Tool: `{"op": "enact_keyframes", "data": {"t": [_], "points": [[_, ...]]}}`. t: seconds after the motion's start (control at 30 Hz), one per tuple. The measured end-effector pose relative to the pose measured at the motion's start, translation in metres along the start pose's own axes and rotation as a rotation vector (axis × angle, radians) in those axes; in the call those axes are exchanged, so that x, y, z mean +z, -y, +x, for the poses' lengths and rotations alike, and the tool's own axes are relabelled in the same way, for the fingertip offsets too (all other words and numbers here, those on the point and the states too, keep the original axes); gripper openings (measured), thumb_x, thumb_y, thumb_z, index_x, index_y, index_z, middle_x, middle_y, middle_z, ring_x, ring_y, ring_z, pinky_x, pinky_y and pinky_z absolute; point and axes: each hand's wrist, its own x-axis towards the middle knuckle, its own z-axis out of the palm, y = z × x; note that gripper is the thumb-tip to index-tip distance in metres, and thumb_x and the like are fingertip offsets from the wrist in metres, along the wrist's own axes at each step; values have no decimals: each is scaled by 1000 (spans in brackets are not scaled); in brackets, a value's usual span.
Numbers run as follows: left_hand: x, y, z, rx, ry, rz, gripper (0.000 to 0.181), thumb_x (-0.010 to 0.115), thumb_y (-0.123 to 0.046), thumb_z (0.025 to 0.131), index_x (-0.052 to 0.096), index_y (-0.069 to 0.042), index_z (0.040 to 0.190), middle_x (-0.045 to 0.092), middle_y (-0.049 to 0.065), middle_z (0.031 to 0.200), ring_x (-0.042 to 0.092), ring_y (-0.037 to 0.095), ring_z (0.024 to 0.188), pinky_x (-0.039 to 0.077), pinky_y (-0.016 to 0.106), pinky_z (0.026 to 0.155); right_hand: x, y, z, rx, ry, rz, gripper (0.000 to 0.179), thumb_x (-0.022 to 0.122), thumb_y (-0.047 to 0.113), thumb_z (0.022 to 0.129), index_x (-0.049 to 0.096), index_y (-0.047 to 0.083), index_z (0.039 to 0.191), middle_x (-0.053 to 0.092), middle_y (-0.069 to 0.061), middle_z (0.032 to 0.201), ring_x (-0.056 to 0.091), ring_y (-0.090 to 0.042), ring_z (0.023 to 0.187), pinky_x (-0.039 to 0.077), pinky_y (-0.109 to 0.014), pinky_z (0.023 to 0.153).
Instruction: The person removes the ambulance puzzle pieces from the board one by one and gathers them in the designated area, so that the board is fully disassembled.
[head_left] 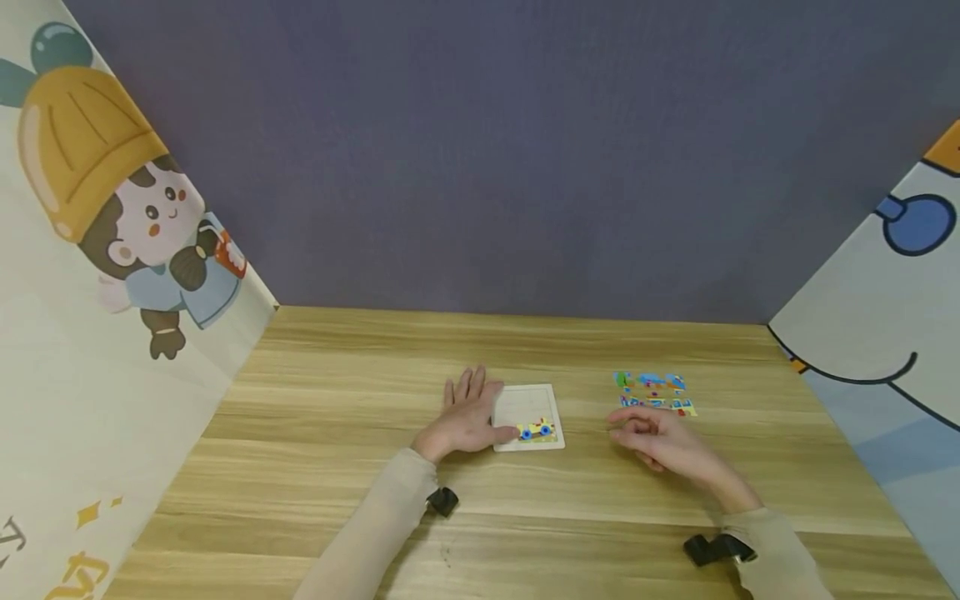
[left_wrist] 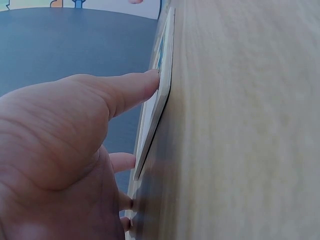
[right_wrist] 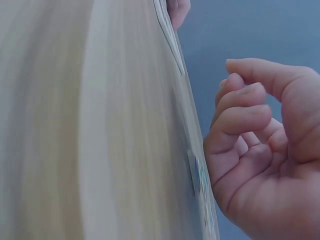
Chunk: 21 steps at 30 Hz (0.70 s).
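A white, shallow-rimmed puzzle board (head_left: 517, 406) lies flat on the table. In its lower right corner sit puzzle pieces showing a yellow vehicle with blue wheels (head_left: 536, 431). My left hand (head_left: 467, 422) rests at the board's left side, fingers spread, and its thumb touches the board beside the picture. Loose colourful puzzle pieces (head_left: 651, 385) lie in rows to the right. Just in front of them hovers my right hand (head_left: 660, 442), fingers loosely curled toward the thumb. In the right wrist view nothing shows between the thumb and fingers of the right hand (right_wrist: 265, 135).
Wood-grain table (head_left: 300, 467) extends around the board. A dark blue-grey panel (head_left: 480, 167) stands along its back edge. White walls with cartoon prints, such as the figure in a yellow hat (head_left: 150, 217), close off both sides. Black straps circle both sleeved wrists.
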Motion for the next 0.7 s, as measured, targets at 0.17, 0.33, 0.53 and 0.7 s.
{"op": "enact_keyframes", "data": {"t": [0.17,0.33,0.53,0.7], "points": [[1,1,0,4,-1,-4,85,67,-54,101,32,-13,167,-3,24,179,-7,43,166,-8,67,132,13,9,9,-36,46,13,42,69,23,105,61,-4,136,61,-4,78,45,-4,51,41,-22,44],[1,2,2,9,-1,-18,85,68,-50,101,32,-11,167,-3,25,178,-8,44,166,-9,67,131,26,14,20,-49,73,17,39,70,21,104,63,-4,133,62,-6,78,50,-5,52,44,-22,45],[4,4,4,5,-2,-28,86,70,-48,100,31,-9,167,-5,24,178,-10,43,166,-13,67,130,42,19,32,-68,83,2,35,69,19,104,66,-2,131,63,-9,78,52,-7,53,47,-23,47],[6,5,6,-2,-6,-22,86,69,-51,100,32,-12,167,-5,24,178,-10,42,166,-13,67,130,51,23,39,-84,104,19,34,68,18,105,65,-3,132,67,-14,84,56,-9,59,52,-26,53]]}}
